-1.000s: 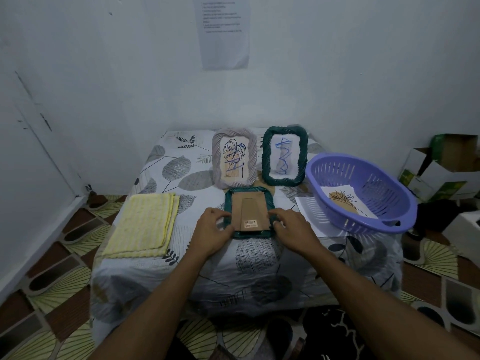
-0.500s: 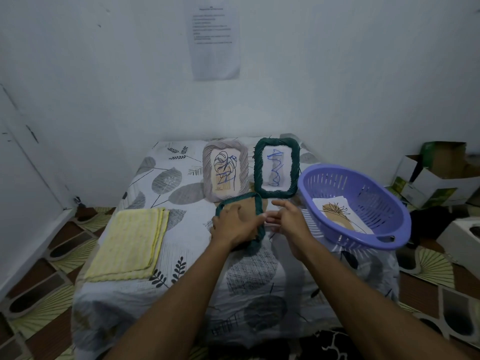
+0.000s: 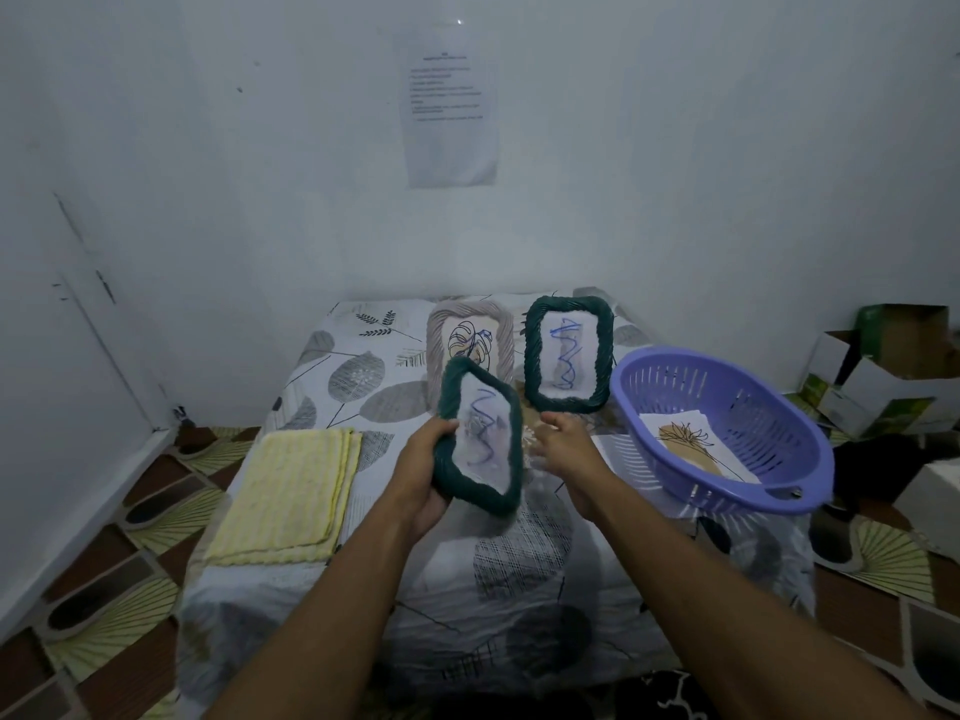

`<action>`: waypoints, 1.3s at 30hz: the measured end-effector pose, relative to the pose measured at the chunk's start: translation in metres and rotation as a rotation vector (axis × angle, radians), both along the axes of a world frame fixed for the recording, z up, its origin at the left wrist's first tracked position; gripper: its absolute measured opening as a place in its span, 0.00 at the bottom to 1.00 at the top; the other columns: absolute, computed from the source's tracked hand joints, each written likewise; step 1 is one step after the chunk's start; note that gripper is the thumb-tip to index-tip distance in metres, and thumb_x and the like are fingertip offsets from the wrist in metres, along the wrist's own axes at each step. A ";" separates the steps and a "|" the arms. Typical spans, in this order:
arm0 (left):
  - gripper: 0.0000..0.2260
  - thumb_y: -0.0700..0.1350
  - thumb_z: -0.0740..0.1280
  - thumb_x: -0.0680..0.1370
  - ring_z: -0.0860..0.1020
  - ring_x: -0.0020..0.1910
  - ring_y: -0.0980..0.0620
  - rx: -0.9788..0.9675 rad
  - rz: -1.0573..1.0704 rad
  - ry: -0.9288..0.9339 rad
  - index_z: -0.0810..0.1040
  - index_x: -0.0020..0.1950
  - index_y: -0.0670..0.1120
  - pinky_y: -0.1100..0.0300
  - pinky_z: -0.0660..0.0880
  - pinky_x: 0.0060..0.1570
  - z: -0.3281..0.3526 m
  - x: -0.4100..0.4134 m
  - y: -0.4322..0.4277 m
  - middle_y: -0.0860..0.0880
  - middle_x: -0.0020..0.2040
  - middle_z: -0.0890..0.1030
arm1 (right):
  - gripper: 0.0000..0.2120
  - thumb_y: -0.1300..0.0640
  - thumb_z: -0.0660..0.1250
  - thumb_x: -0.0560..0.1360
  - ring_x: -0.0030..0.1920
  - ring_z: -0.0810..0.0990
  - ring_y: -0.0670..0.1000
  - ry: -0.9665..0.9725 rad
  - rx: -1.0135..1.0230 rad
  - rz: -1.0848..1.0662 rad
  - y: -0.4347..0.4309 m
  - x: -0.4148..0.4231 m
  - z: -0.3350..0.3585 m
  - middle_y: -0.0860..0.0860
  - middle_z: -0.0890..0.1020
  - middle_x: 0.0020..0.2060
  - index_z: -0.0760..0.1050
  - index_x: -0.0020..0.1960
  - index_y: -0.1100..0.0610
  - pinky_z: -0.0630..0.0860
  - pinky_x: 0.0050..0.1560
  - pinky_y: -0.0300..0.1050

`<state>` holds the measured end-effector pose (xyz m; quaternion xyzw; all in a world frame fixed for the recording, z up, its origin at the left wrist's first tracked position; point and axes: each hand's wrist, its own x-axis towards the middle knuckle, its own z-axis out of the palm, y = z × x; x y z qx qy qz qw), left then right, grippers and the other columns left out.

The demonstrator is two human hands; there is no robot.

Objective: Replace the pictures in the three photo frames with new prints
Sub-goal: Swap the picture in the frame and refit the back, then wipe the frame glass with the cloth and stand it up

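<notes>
Held green frame raised off the table, print toward the camera, centre of the picture.
A second earlier it lay back-up under both hands; now the left hand alone grips its lower left edge, thumb on the rim, frame tilted. The right hand hovers just right of it, fingers loosely extended, grasping nothing. Close behind sit the standing green frame and grey frame; purple basket right, yellow towel left.
</notes>
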<state>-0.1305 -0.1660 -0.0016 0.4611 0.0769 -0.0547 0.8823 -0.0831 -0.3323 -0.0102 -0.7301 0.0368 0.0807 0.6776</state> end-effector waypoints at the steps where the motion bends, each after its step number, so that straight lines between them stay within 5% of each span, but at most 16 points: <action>1: 0.13 0.42 0.60 0.78 0.80 0.50 0.39 -0.045 -0.016 0.018 0.78 0.57 0.38 0.46 0.76 0.56 -0.003 -0.003 0.002 0.37 0.55 0.82 | 0.15 0.58 0.58 0.82 0.51 0.78 0.56 0.032 0.075 0.008 0.002 -0.001 -0.001 0.56 0.80 0.54 0.72 0.67 0.57 0.76 0.48 0.49; 7: 0.13 0.38 0.57 0.79 0.81 0.51 0.39 0.041 0.002 0.018 0.77 0.59 0.39 0.47 0.80 0.49 -0.018 -0.012 0.019 0.37 0.54 0.82 | 0.13 0.63 0.60 0.81 0.42 0.80 0.53 0.107 0.303 -0.036 0.004 -0.004 -0.005 0.54 0.84 0.48 0.79 0.61 0.58 0.76 0.39 0.46; 11: 0.10 0.43 0.59 0.80 0.81 0.44 0.48 0.547 0.060 -0.034 0.79 0.51 0.42 0.58 0.77 0.42 -0.018 -0.007 0.042 0.41 0.51 0.82 | 0.12 0.65 0.59 0.81 0.42 0.79 0.53 0.129 0.368 -0.040 0.009 -0.002 -0.003 0.56 0.83 0.48 0.77 0.60 0.62 0.76 0.41 0.47; 16: 0.13 0.45 0.64 0.79 0.77 0.58 0.46 1.412 0.337 -0.160 0.78 0.61 0.40 0.57 0.69 0.58 -0.033 -0.001 0.099 0.43 0.59 0.80 | 0.12 0.65 0.58 0.80 0.43 0.79 0.54 0.123 0.301 -0.025 0.017 -0.004 -0.006 0.59 0.83 0.51 0.76 0.61 0.63 0.76 0.42 0.46; 24: 0.26 0.53 0.58 0.81 0.60 0.74 0.41 1.925 0.272 0.030 0.63 0.73 0.37 0.46 0.56 0.72 -0.064 0.015 0.156 0.38 0.75 0.61 | 0.09 0.62 0.60 0.79 0.37 0.77 0.52 0.095 0.149 0.033 0.023 0.003 -0.012 0.55 0.82 0.43 0.77 0.56 0.58 0.72 0.37 0.44; 30: 0.20 0.47 0.52 0.84 0.60 0.75 0.44 1.864 0.247 -0.004 0.65 0.73 0.40 0.46 0.57 0.73 -0.075 0.012 0.155 0.40 0.76 0.62 | 0.06 0.61 0.61 0.79 0.30 0.77 0.48 0.081 0.105 0.053 0.029 0.009 -0.015 0.52 0.82 0.35 0.77 0.49 0.56 0.71 0.30 0.41; 39: 0.18 0.53 0.54 0.83 0.70 0.69 0.54 1.081 0.443 -0.232 0.70 0.72 0.51 0.56 0.66 0.68 -0.038 -0.008 0.118 0.52 0.70 0.72 | 0.07 0.62 0.61 0.79 0.29 0.77 0.47 0.096 0.148 0.041 0.037 0.003 -0.008 0.53 0.81 0.36 0.77 0.53 0.59 0.71 0.29 0.39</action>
